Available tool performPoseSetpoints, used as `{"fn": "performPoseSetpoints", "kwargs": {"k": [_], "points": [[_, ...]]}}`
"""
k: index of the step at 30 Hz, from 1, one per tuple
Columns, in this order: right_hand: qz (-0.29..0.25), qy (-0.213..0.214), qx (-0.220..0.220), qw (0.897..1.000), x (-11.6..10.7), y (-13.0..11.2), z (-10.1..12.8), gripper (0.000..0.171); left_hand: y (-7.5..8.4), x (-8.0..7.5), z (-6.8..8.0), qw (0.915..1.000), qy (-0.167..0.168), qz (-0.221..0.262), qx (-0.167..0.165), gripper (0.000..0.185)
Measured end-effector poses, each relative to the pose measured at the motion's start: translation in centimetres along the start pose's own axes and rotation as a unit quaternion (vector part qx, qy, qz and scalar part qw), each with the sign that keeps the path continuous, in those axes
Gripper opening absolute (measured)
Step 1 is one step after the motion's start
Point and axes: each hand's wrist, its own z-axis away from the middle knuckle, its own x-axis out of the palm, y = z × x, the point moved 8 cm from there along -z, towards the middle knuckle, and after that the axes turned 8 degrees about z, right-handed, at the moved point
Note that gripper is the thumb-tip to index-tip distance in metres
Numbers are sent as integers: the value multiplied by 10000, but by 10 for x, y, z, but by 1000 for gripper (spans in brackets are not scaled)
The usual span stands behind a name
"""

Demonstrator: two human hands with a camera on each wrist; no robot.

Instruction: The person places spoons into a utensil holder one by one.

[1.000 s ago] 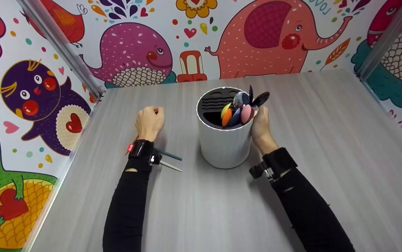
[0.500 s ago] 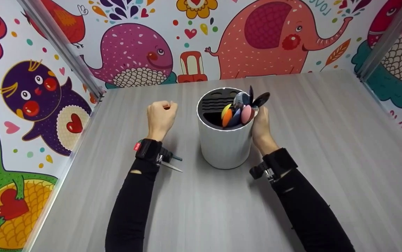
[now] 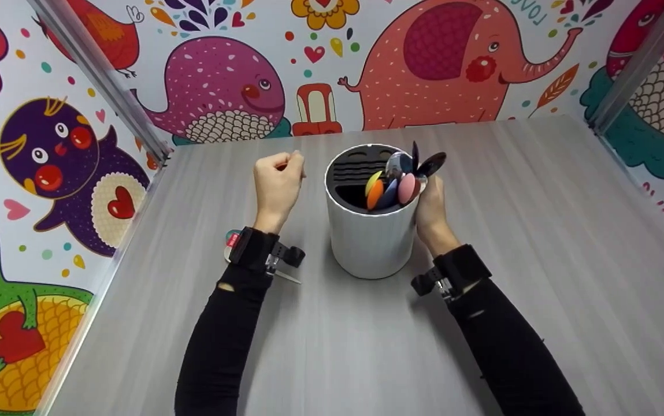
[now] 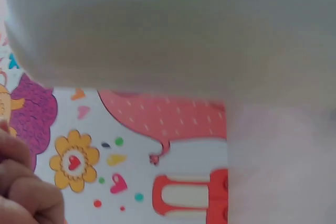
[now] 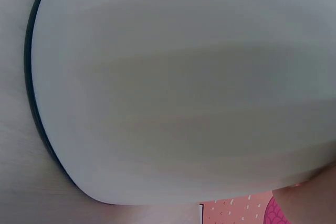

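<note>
Near edge: two forearms in black sleeves, each with a black wrist-strapped camera, reach in from 6 o'clock.
Under left wrist: a thin metal-tipped tool (image 3: 289,278) lies on the grey wood-grain table (image 3: 540,242), mostly hidden.
Centre: white cylindrical utensil holder with black slotted insert (image 3: 371,231) stands upright on the table.
Right hand (image 3: 431,211): at the holder's 3 o'clock side, pressed against its wall; fingers hidden, so cannot tell its grip.
Left hand (image 3: 277,184): at the holder's 9 o'clock, apart from it, fingers curled into a fist, holding nothing visible.
Holder contents: colourful spoon-shaped utensils (image 3: 398,176), bunched at 3 o'clock.
Far: cartoon animal wallpaper (image 3: 441,58).
</note>
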Motion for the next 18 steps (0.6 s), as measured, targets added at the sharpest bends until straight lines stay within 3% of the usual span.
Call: {"fn": "performPoseSetpoints", "kwargs": {"k": [6, 12, 18], "points": [[-55, -27, 33, 10000, 0, 0, 0, 48, 18, 3, 1, 9916, 195, 1254, -234, 43], [-15, -47, 94, 9999, -1, 1, 0, 49, 34, 7, -1, 9633, 63, 2665, -328, 41], [-31, -22, 15, 10000, 1, 0, 0, 49, 49, 8, -1, 9427, 19, 3320, -327, 39]]}}
